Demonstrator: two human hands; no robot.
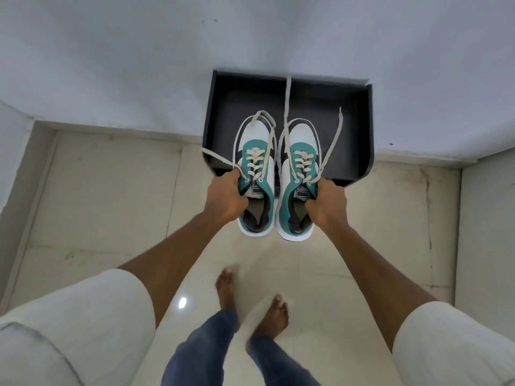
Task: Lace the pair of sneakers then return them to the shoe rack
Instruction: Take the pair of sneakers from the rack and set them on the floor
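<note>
Your fingers were curled tight around each collar, left hand (226, 198) gripping the left sneaker (255, 174), right hand (326, 203) the right sneaker (299, 176). Both hung toe-first above the rack's (359, 129) front edge. Lacing looked finished, though the lace ends (331, 146) dangled untied; setting the pair down remained.

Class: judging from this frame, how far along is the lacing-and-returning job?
Done: both sneakers look laced, though the lace ends hang untied. In hand: the left hand grips the left sneaker, the right hand the right sneaker, above the dark rack. Left: setting them down on it.
</note>
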